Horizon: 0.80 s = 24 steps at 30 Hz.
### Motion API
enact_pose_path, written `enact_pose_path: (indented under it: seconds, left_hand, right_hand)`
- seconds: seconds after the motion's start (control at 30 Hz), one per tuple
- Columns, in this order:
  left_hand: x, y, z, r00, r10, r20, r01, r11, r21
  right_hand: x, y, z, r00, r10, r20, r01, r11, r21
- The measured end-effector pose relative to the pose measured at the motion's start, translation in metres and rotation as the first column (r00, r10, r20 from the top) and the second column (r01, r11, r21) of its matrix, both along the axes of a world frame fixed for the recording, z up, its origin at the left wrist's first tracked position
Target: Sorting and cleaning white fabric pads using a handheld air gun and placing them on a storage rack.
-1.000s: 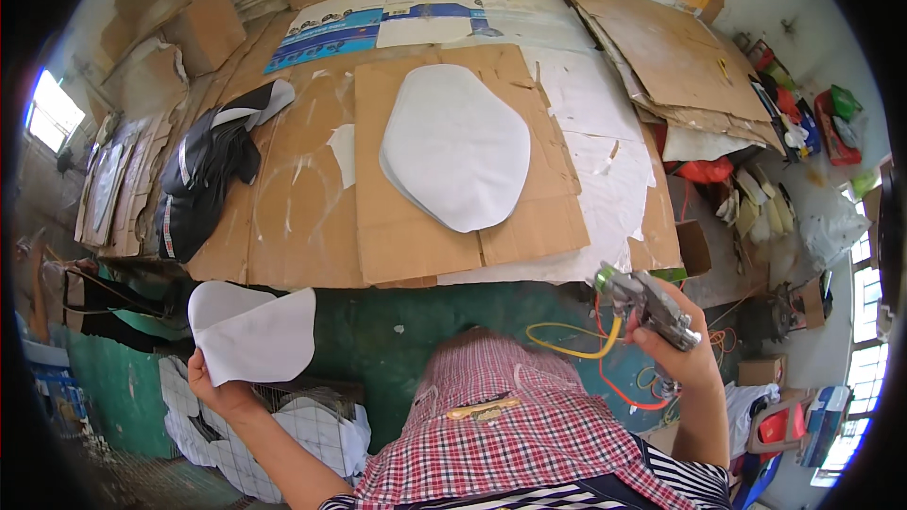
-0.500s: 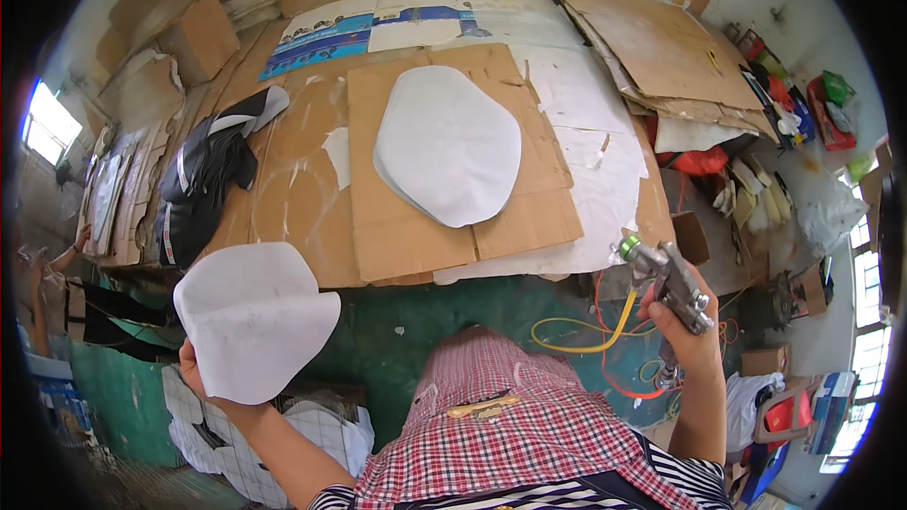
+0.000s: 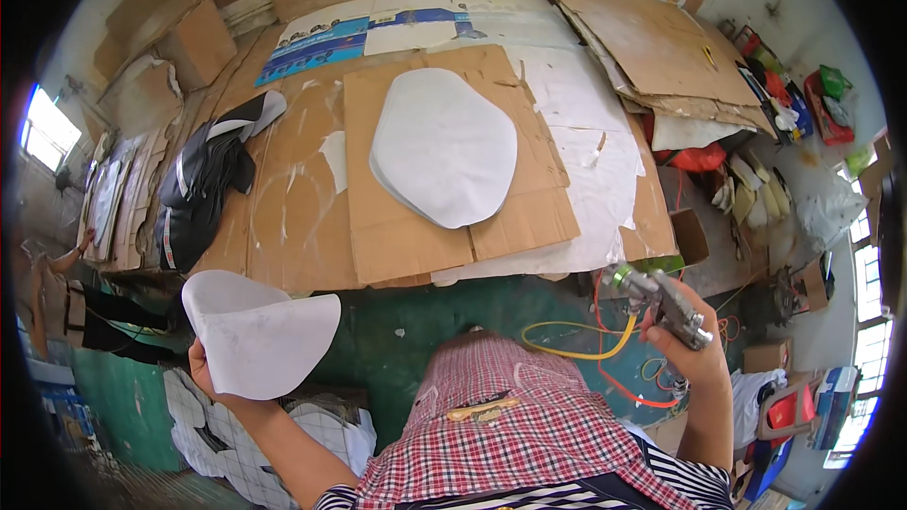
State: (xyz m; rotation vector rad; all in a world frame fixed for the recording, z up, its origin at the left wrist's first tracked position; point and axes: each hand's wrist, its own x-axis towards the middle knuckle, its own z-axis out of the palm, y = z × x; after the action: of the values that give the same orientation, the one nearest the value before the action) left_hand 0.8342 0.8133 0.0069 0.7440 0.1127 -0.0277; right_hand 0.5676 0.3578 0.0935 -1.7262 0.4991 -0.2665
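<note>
My left hand (image 3: 203,373) is closed on the edge of a rounded white sheet (image 3: 269,345), which bends in a fold across its middle and hangs off the table's front left. On the right, my right hand (image 3: 682,326) grips a metal spray gun (image 3: 669,302) with a green ring near its nozzle, which points left. A yellow hose (image 3: 595,356) curves away beside the gun. Between my hands, farther off, more white sheets of similar rounded shape (image 3: 446,146) lie stacked on a square of brown cardboard (image 3: 378,241). Neither hand touches that stack.
The table is covered with flattened cardboard (image 3: 298,161). A black and white bundle of material (image 3: 203,179) lies at its left. Stacked cardboard sheets (image 3: 671,47) stand at the back right. Orange hose (image 3: 628,395) trails over the green floor. Another person (image 3: 57,302) is at far left.
The white sheet in my left hand has bent over more, its upper part folding down. The spray gun has dropped slightly and tilted closer to level, still in my right hand.
</note>
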Motion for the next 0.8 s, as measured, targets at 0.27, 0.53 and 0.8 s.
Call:
enact_pose_path:
  seconds: [0.27, 0.53, 0.8]
  left_hand:
    - [-0.005, -0.004, 0.000, 0.999, 0.044, -0.026, -0.045, 0.999, -0.020]
    - [-0.011, -0.005, -0.001, 1.000, 0.016, 0.008, -0.015, 0.999, -0.047]
    - [-0.013, 0.000, -0.001, 0.998, 0.065, 0.022, -0.065, 0.997, 0.030]
  right_hand:
    - [0.034, 0.014, -0.014, 0.989, 0.128, 0.071, -0.134, 0.988, 0.082]
    - [0.056, -0.001, -0.014, 0.986, -0.071, 0.150, 0.071, 0.997, 0.003]
    - [0.017, -0.007, -0.013, 0.999, 0.032, 0.028, -0.031, 0.999, -0.039]
